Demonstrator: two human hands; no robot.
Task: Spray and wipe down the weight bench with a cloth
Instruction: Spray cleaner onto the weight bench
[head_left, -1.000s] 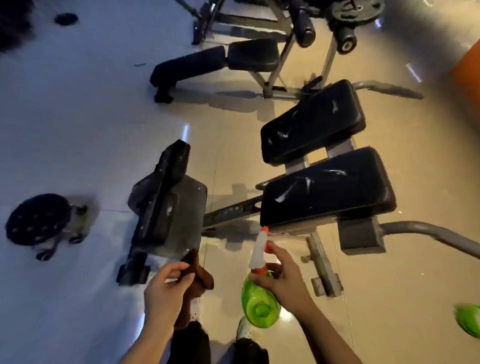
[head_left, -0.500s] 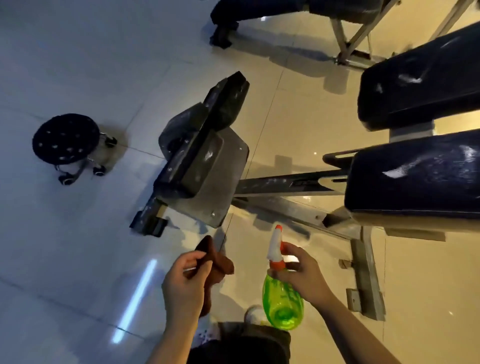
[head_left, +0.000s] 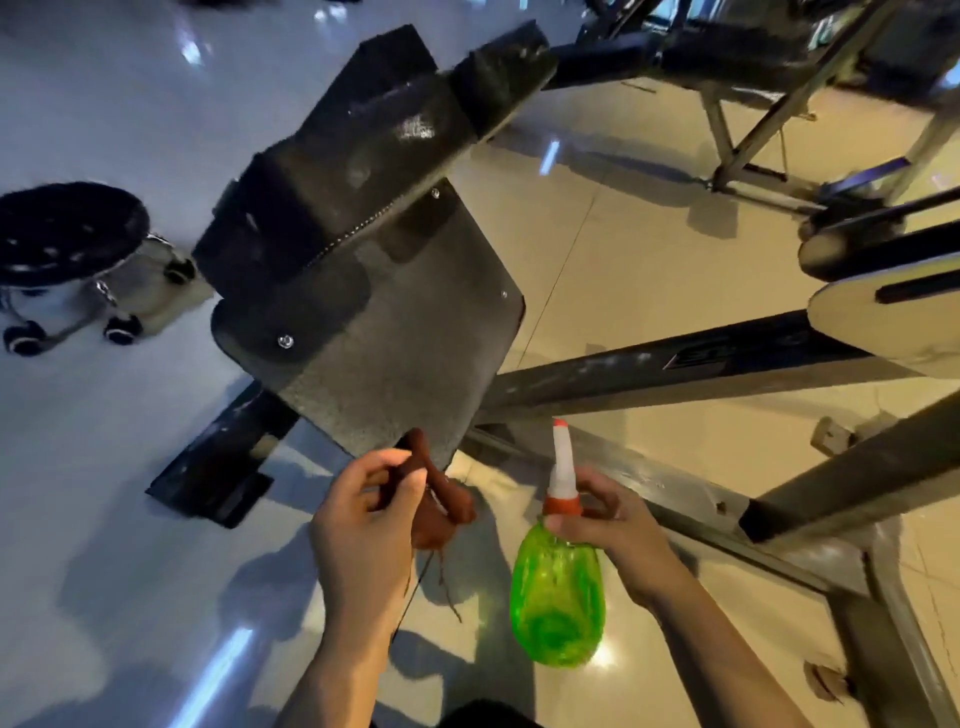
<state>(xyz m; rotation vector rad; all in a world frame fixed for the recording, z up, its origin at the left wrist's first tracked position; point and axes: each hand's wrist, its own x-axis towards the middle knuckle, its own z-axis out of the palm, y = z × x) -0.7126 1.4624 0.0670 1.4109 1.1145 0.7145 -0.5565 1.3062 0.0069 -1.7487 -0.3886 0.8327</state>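
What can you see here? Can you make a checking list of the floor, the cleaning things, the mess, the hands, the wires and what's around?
Surface: shiny tiled floor, with light reflections.
Job's things: green spray bottle with white nozzle pointing up; brown cloth, bunched; dark bench plate, tilted, just above the cloth.
Clutter: nothing seen.
Hands: left hand pinches the cloth; right hand grips the bottle's neck.
Cables: nothing seen.
Surroundings: black stool on wheels at left; metal frame bars at right.

Left hand (head_left: 363, 525) pinching cloth (head_left: 436, 499); right hand (head_left: 618, 535) gripping spray bottle (head_left: 558, 597) neck.
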